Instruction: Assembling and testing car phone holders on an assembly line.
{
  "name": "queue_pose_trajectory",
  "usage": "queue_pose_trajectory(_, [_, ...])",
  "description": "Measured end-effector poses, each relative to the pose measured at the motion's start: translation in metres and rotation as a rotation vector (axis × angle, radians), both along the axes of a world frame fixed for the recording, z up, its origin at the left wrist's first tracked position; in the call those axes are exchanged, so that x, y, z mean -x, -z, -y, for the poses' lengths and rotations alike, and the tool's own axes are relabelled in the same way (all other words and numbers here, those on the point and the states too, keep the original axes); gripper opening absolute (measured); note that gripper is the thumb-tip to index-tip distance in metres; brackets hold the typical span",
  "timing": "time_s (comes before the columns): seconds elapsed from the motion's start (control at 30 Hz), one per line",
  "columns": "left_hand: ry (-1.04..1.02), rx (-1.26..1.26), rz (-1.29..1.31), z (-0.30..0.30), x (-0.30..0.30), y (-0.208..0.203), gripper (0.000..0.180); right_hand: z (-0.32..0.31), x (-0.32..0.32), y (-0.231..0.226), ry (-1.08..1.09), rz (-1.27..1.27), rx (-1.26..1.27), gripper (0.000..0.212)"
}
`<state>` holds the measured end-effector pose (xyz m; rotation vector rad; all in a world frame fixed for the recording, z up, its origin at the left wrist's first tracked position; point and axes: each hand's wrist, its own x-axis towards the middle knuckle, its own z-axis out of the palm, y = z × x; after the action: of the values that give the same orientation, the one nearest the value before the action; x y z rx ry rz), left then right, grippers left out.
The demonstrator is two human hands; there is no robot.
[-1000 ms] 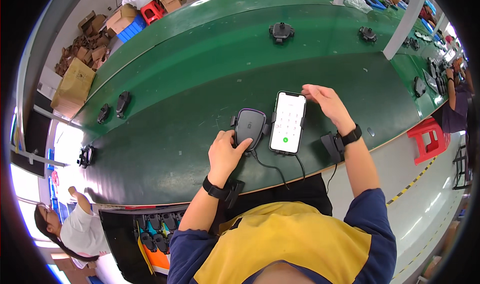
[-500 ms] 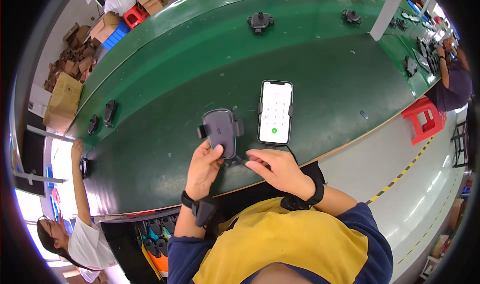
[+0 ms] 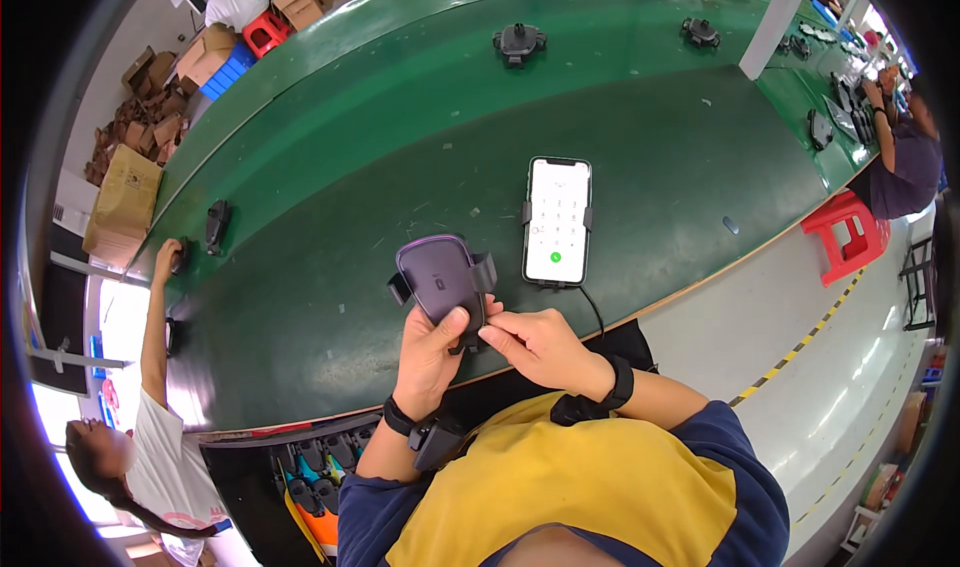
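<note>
Two hands, one holder: the left hand (image 3: 432, 352) is wrapped around the dark phone holder (image 3: 442, 279), thumb up its back; the right hand (image 3: 535, 345) has its fingertips pinched at the holder's lower end; both hands meet there, just above the near edge of the desk (image 3: 330, 197)
Holder position: lifted off the green surface, tilted, side arms sticking out, carrying no phone
Phone: a second holder (image 3: 556, 217) lies flat just beyond the hands, clamped on a lit smartphone (image 3: 557, 219) showing a keypad; a black cable (image 3: 592, 307) runs from its foot toward the person
Progress, as I judge it: one unit looks mounted and powered on the desk; the one in hand seems under inspection or adjustment, not yet set down or fitted with anything
Farther holders: one (image 3: 519, 41) sits well apart up the belt, another (image 3: 700, 32) near the white post (image 3: 775, 17); one more (image 3: 216, 225) lies at the left, near a co-worker's reaching hand (image 3: 166, 257)
Open room: broad bare green between hands and far units; the near edge runs close under the wrists
Surroundings: red stool (image 3: 848, 229) on the grey floor to the right; cardboard boxes (image 3: 120, 197) at far left
</note>
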<state>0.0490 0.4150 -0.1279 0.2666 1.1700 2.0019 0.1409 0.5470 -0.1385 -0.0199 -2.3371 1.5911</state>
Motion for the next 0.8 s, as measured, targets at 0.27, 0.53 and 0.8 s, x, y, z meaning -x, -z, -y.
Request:
queue_pose_trajectory(0.27, [-0.312,-0.219,-0.025,0.003,0.023,0.001,0.036,-0.008,-0.01,0.007,-0.096,0.119,0.152,0.013])
queue_pose_trajectory(0.53, [-0.385,-0.152,0.073,0.016,0.033,-0.004,0.036,-0.001,-0.004,0.002,-0.04,-0.231,0.155,0.015])
queue_pose_trajectory(0.8, [-0.09,0.039,0.069,-0.004,-0.004,-0.007,0.037,-0.013,-0.002,-0.014,-0.303,0.078,0.247,0.018])
